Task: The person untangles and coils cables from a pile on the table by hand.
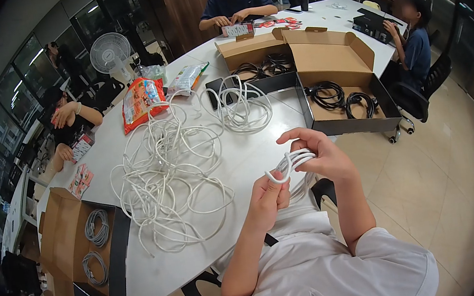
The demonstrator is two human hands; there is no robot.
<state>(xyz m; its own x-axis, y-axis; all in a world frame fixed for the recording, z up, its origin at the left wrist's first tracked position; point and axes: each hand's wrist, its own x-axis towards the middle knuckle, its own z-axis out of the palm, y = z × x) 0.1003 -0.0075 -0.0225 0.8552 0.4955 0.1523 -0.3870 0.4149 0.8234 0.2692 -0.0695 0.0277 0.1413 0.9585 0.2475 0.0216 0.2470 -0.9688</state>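
Over the table's near edge, my left hand (269,202) pinches a white cable (291,160) near what looks like its plug end. My right hand (327,159) is curled around several loops of the same cable, its index finger raised and bent. More of the loops hang below my hands, partly hidden by them. A large loose tangle of white cable (171,174) spreads across the table to the left of my hands. Beyond my hands lies a looser white cable coil (246,114), beside a black phone (219,94).
Open cardboard boxes (353,123) at the back right hold black coiled cables (326,96). Another open box (118,265) at left holds grey coils (96,227). Snack bags (144,103) stand behind the tangle. Several people sit around the white table (164,277), handling small boxes and a black box.
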